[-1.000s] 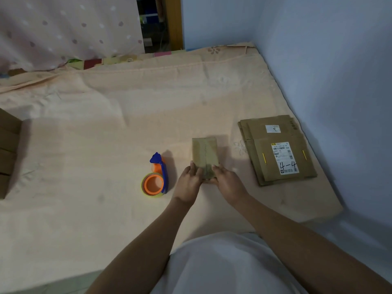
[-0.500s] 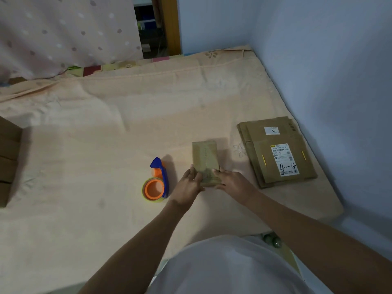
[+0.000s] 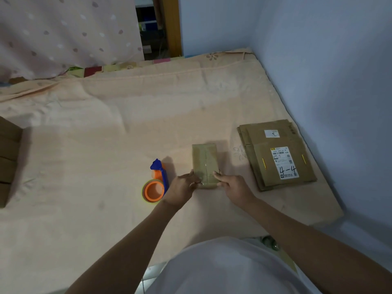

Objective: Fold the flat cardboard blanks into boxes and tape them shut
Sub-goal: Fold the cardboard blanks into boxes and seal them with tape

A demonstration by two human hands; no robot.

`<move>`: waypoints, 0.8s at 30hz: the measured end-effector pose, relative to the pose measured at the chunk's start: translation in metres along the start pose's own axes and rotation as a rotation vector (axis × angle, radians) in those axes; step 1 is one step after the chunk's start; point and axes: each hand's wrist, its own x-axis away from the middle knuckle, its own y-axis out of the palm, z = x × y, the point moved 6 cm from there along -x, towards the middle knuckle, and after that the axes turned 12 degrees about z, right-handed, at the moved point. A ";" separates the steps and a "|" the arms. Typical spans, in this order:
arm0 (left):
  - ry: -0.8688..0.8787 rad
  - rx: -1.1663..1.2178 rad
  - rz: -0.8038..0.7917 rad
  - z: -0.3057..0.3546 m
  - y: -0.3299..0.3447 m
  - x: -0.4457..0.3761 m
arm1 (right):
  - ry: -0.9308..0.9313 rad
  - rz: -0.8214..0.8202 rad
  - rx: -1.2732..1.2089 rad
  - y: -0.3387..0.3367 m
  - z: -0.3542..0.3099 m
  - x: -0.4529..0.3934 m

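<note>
Left hand (image 3: 184, 188) grip: fingers curled against left near edge of small cardboard box (image 3: 205, 164), thumb on top near the corner. Right hand (image 3: 233, 184) grip: same on right near edge, fingers pinching the side. Both closed on the box, holding it down.

Box flat on the peach bedsheet (image 3: 106, 145), roughly mid-bed, long axis pointing away from the person. Clear tape strip running down the top centre seam.

Tape dispenser (image 3: 156, 183), orange roll with blue handle, lying on the sheet just left of left hand, nearly touching the wrist.

Stack of flat cardboard blanks (image 3: 275, 154) on the sheet to the right of the box, near the blue wall; white shipping label on top marked "4-4". Apart from the box.

More brown cardboard boxes (image 3: 8, 158) at far left frame edge, partly cut off.

Versus 1.0 s ago: box slid slightly nearer and hands shifted down to its near end; right hand now more on the side than on top. Dispenser and blanks unchanged.
</note>
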 end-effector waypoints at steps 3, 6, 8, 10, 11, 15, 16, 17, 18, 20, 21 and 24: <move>-0.182 0.013 0.057 0.005 0.002 0.006 | 0.111 0.121 -0.077 0.003 0.000 0.005; -0.275 0.004 0.154 0.010 0.007 0.007 | 0.197 0.232 -0.184 0.013 -0.001 0.015; -0.341 0.038 0.192 0.008 0.008 0.009 | 0.213 0.275 -0.211 0.015 -0.002 0.019; -0.385 0.106 0.220 0.002 0.008 0.012 | 0.209 0.266 -0.241 0.014 -0.001 0.018; -0.388 0.127 0.228 0.000 0.007 0.014 | 0.213 0.249 -0.252 0.013 -0.001 0.018; -0.405 0.208 0.235 -0.002 0.008 0.016 | 0.271 0.196 -0.315 0.009 0.001 0.021; -0.418 0.223 0.227 -0.003 0.008 0.016 | 0.306 0.186 -0.362 0.009 0.002 0.022; -0.424 0.238 0.213 -0.004 0.007 0.015 | 0.351 0.190 -0.420 0.009 0.001 0.023; -0.421 0.248 0.187 -0.005 0.006 0.012 | 0.403 0.210 -0.489 0.007 0.001 0.024; -0.402 0.219 0.118 -0.004 0.001 -0.001 | 0.537 0.313 -0.603 0.002 0.005 0.025; -0.393 0.176 0.092 -0.003 -0.005 -0.010 | 0.645 0.377 -0.648 0.002 0.012 0.026; -0.328 0.018 0.004 0.001 -0.019 -0.046 | 1.032 0.329 -0.749 0.025 0.012 0.041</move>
